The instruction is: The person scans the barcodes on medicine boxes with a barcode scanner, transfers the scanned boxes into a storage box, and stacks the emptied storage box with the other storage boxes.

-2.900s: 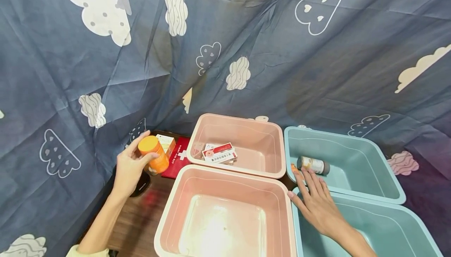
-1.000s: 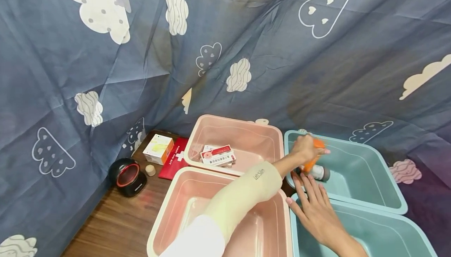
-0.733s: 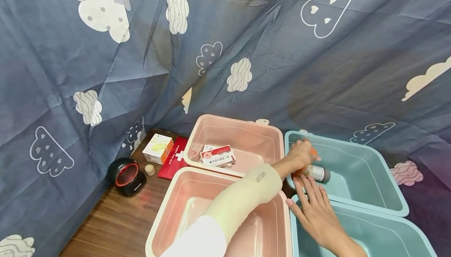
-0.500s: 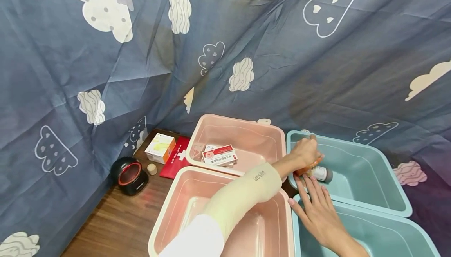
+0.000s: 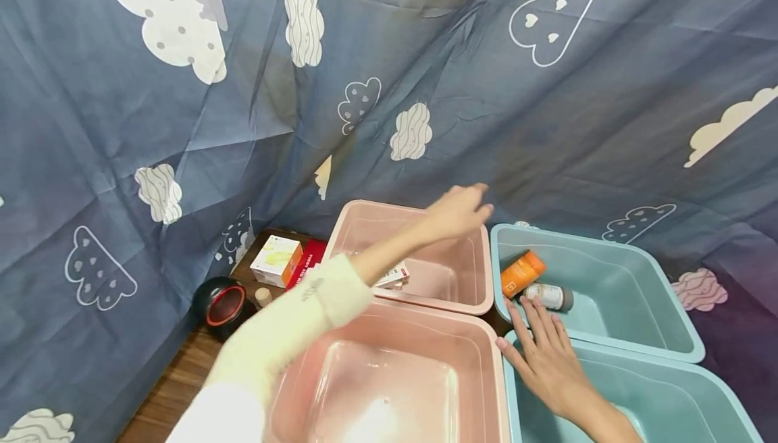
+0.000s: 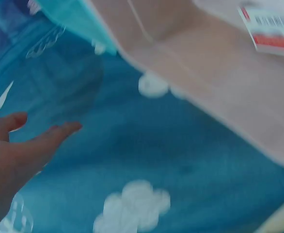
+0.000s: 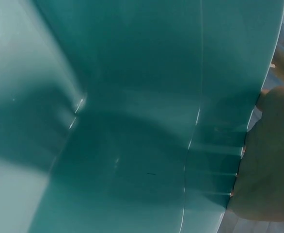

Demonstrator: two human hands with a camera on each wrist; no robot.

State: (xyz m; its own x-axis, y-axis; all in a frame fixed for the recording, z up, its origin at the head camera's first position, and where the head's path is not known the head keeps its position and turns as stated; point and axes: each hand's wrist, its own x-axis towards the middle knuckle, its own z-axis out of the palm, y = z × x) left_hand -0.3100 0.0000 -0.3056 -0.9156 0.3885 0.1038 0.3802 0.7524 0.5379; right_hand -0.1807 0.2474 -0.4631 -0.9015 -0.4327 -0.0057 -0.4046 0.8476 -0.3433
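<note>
My left hand (image 5: 458, 212) is over the back pink bin (image 5: 419, 205), holding nothing. In the left wrist view the same hand (image 6: 23, 153) has fingers extended, beside the pink bin's wall. An orange bottle (image 5: 521, 273) lies tilted in the left corner of the back blue bin (image 5: 638, 244). Next to it lies a small bottle with a white label and dark cap (image 5: 550, 296). My right hand (image 5: 550, 369) rests with spread, straight fingers across the adjoining rims of the blue bins. The right wrist view shows that hand (image 7: 270, 160) at the front blue bin's edge (image 7: 200, 116).
Medicine boxes (image 5: 395, 275) lie in the back pink bin, partly behind my left forearm. The front pink bin (image 5: 389, 389) is nearest. Leftward on the table stand a white-and-orange box (image 5: 276, 261), a red pouch (image 5: 310, 257), a black rounded device (image 5: 221, 304) and a small pale cylinder (image 5: 263, 296).
My left hand carried the orange bottle from the left into the back blue bin, let go of it, and moved back up and left over the pink bin. The right hand stayed in place.
</note>
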